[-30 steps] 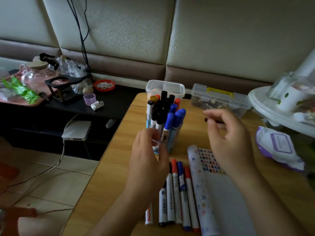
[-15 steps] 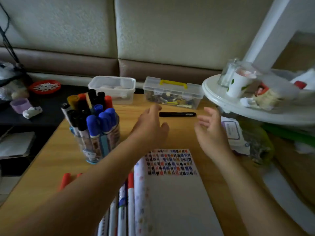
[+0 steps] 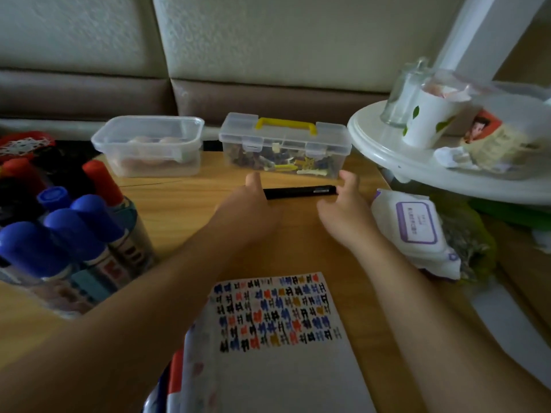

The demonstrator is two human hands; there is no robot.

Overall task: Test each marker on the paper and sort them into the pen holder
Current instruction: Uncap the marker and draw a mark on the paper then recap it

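Black marker point(image 3: 298, 192) lies crosswise just before yellow-handled box point(image 3: 284, 144); left hand point(image 3: 253, 210) covers its left end, fingers hidden, grip unclear; right hand point(image 3: 347, 217) loosely spread at right end

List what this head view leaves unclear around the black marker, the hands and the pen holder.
- Black marker: its left end is hidden behind the left hand. Whether that hand or the right hand grips it is unclear.
- Pen holder: cut off by the left edge and blurred, so labels are unreadable.
- Markers beside the paper: covered by the left forearm and cut off by the bottom edge.
- Wipes pack: label print is too small to read.
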